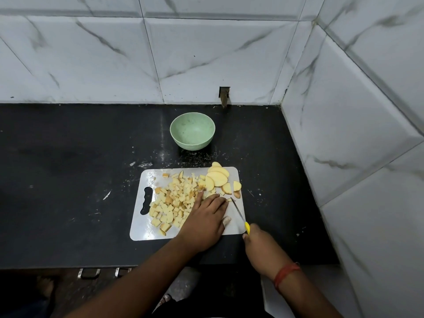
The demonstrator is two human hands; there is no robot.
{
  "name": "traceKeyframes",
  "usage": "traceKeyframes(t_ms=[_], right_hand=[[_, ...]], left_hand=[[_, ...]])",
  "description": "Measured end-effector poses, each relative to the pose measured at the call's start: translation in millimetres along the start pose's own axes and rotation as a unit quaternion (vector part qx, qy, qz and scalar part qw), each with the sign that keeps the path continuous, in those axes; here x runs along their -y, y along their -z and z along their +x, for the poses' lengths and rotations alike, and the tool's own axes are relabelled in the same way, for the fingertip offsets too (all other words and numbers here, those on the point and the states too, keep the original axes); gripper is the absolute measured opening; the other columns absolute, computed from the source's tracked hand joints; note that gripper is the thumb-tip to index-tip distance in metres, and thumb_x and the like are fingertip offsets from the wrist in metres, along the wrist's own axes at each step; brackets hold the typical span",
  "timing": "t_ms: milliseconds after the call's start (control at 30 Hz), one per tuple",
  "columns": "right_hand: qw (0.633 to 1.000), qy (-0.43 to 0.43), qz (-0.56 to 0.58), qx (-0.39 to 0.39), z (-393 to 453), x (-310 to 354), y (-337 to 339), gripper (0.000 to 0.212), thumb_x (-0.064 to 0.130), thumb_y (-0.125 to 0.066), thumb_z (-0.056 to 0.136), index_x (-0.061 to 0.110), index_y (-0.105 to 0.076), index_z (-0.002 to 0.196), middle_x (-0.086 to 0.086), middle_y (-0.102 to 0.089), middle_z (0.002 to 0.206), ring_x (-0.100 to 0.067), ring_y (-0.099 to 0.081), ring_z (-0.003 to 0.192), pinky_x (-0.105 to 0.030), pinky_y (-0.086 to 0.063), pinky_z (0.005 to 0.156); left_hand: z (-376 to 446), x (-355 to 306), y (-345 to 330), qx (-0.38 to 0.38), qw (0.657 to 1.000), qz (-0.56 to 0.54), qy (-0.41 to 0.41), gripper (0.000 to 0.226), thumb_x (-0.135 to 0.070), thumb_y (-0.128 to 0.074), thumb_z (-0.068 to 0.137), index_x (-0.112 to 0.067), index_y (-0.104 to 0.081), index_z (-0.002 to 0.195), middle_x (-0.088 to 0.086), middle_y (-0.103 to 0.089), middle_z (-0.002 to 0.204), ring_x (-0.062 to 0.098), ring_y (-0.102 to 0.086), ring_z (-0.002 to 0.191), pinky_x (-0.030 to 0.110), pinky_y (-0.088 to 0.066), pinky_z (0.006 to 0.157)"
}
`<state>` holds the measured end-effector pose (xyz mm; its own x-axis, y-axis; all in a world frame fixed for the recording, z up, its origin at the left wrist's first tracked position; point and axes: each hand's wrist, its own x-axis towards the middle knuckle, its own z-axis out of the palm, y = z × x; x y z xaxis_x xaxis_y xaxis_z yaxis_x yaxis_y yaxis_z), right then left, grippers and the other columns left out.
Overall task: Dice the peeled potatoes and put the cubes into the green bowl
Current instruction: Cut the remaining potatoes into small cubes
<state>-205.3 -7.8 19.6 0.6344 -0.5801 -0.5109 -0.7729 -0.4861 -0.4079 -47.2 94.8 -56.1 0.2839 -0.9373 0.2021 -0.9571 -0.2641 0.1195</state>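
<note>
Left hand [204,220] is lying flat, fingers spread, on potato cubes [171,203] on the cutting board [146,228]; right hand [258,241] is gripping a knife [239,214]; green bowl [192,130] is standing apart behind

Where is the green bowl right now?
In the head view, the green bowl sits on the black counter near the back wall, just beyond the cutting board, apart from it, with no cubes inside.
</note>
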Motion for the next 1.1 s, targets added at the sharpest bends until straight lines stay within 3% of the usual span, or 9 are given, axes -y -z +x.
traceKeyframes(t_ms=[200,367,467,567,633,767,933,1033,1100], right_hand=[[0.999,-0.024,-0.016,0.020,9,4,-3,0.011,0.025,-0.040,0.103,0.015,-0.043,0.101,-0.012,-0.062,0.109,-0.020,-0.052,0.080,-0.028,-0.039,0.070],[0.997,-0.054,-0.026,0.051,18,10,-4,0.018,0.020,-0.042,0.101,0.009,-0.046,0.115,-0.014,-0.060,0.116,-0.027,-0.061,0.103,-0.029,-0.040,0.075],[0.996,-0.059,-0.025,0.065,11,8,-1,0.024,0.022,-0.041,0.102,0.007,-0.045,0.121,-0.014,-0.059,0.119,-0.027,-0.060,0.107,-0.028,-0.038,0.076],[0.996,-0.026,-0.041,0.081,-5,1,1,0.018,0.026,-0.039,0.105,0.010,-0.046,0.108,-0.012,-0.062,0.110,-0.025,-0.061,0.103,-0.027,-0.039,0.073],[0.996,-0.016,-0.031,0.083,-12,-5,4,0.017,0.028,-0.040,0.104,0.013,-0.045,0.102,-0.004,-0.056,0.093,-0.023,-0.060,0.096,-0.027,-0.038,0.071],[0.992,-0.022,0.104,0.072,-13,-19,11,0.018,0.031,-0.044,0.101,0.015,-0.048,0.095,-0.001,-0.051,0.078,-0.015,-0.052,0.068,-0.027,-0.036,0.061],[0.970,-0.040,0.235,0.039,-10,-25,18,0.022,0.032,-0.045,0.100,0.011,-0.045,0.093,-0.006,-0.045,0.066,-0.016,-0.042,0.042,-0.025,-0.034,0.041],[0.966,-0.050,0.249,0.038,-9,-25,20,0.023,0.033,-0.044,0.100,0.010,-0.045,0.096,-0.007,-0.044,0.068,-0.017,-0.042,0.043,-0.027,-0.036,0.041],[0.982,-0.033,0.184,0.019,-6,-25,21,0.022,0.032,-0.044,0.101,0.011,-0.048,0.097,-0.005,-0.048,0.071,-0.016,-0.047,0.056,-0.029,-0.040,0.053]], left_hand=[[1,1,0,0.006,1.000,-0.006,0.010,0.053,-0.045,-0.038,0.105,-0.015,-0.058,0.143,-0.001,-0.057,0.141,0.021,-0.044,0.139,0.059,-0.023,0.123],[1,-1,1,0.004,1.000,0.016,0.004,0.053,-0.046,-0.038,0.106,-0.014,-0.060,0.142,-0.001,-0.058,0.139,0.021,-0.046,0.137,0.059,-0.025,0.122],[1,-2,2,-0.006,0.999,0.039,-0.002,0.052,-0.046,-0.039,0.106,-0.013,-0.063,0.139,0.000,-0.060,0.135,0.023,-0.049,0.133,0.058,-0.026,0.122],[2,-5,3,-0.009,0.999,0.051,0.000,0.054,-0.048,-0.039,0.105,-0.012,-0.064,0.137,0.001,-0.061,0.135,0.024,-0.050,0.133,0.058,-0.026,0.122],[2,-6,4,-0.003,0.999,0.054,0.003,0.056,-0.049,-0.037,0.105,-0.012,-0.063,0.138,0.002,-0.061,0.135,0.024,-0.050,0.133,0.058,-0.026,0.122],[2,-7,6,-0.007,0.999,0.050,-0.002,0.056,-0.049,-0.036,0.106,-0.012,-0.061,0.139,0.005,-0.057,0.139,0.025,-0.046,0.137,0.054,-0.021,0.124],[14,-12,7,0.021,0.997,0.035,-0.064,0.058,-0.048,-0.033,0.108,-0.009,-0.053,0.147,0.007,-0.049,0.152,0.025,-0.040,0.144,0.048,-0.017,0.126],[20,-11,8,0.017,0.997,0.049,-0.064,0.055,-0.046,-0.034,0.108,-0.008,-0.063,0.133,0.005,-0.060,0.136,0.025,-0.047,0.136,0.049,-0.017,0.126],[17,-8,9,-0.002,0.997,0.056,-0.049,0.050,-0.045,-0.037,0.107,-0.009,-0.069,0.121,0.003,-0.062,0.123,0.026,-0.051,0.130,0.052,-0.019,0.125]])
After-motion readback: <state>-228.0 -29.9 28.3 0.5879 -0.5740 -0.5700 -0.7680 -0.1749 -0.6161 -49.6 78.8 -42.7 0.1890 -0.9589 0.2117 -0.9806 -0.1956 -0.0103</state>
